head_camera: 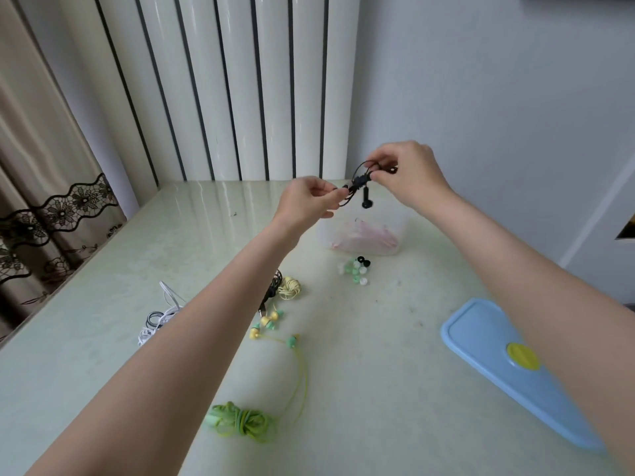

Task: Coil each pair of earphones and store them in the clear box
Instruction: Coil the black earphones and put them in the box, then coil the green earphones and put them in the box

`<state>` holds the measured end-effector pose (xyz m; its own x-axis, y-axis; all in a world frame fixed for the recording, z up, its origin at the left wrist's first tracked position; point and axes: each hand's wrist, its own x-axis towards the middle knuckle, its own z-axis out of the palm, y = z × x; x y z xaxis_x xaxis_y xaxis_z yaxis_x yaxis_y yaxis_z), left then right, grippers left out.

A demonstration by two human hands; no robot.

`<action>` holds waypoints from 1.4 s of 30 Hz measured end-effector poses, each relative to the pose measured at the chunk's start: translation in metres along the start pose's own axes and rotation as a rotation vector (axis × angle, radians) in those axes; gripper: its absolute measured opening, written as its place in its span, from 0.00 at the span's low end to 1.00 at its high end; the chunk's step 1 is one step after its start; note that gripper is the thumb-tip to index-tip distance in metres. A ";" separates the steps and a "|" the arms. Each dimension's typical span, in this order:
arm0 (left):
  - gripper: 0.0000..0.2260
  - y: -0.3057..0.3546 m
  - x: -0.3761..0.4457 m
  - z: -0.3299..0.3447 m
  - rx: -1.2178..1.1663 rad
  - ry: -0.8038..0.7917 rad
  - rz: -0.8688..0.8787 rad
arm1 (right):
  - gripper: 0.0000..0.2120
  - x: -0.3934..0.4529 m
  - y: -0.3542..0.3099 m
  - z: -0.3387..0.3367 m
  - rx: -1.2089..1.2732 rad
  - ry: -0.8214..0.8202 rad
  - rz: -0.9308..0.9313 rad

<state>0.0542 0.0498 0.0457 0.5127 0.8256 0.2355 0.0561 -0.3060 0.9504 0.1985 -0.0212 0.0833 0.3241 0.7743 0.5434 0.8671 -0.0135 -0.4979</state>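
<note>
Both hands hold a coiled pair of black earphones (pixel 360 182) in the air above the clear box (pixel 403 223). My left hand (pixel 307 201) pinches the coil's left end. My right hand (pixel 403 170) pinches its right end, and one black earbud dangles below. The box stands on the table and holds pink earphones (pixel 364 237). Green earphones (pixel 242 420) lie coiled near the front, with their cable running up to green earbuds. Yellow earphones (pixel 289 287) lie coiled mid-table. White earphones (pixel 161 317) lie at the left, partly hidden by my left forearm.
The box's blue lid (pixel 494 355) with a yellow tab lies at the right, partly under my right forearm. Loose ear tips (pixel 355 269), green, white and black, sit in front of the box. A black cable (pixel 273 290) lies beside the yellow coil. A wall and curtain stand behind the table.
</note>
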 end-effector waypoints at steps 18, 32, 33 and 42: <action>0.07 -0.029 -0.046 -0.037 0.622 -0.440 -0.026 | 0.09 -0.031 0.019 0.039 -0.032 -0.283 0.038; 0.06 -0.040 -0.113 -0.059 1.009 -0.521 -0.022 | 0.08 -0.135 -0.028 0.084 0.266 -0.754 -0.028; 0.07 -0.040 -0.114 -0.060 1.006 -0.535 -0.027 | 0.09 -0.138 -0.031 0.086 0.219 -0.747 -0.060; 0.09 -0.028 -0.107 -0.062 0.552 -0.446 -0.008 | 0.11 -0.109 -0.034 0.044 0.668 -0.595 0.185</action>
<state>-0.0550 -0.0002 0.0061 0.8055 0.5925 0.0113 0.4269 -0.5934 0.6824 0.1168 -0.0772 0.0115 0.0272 0.9972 0.0700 0.3611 0.0555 -0.9309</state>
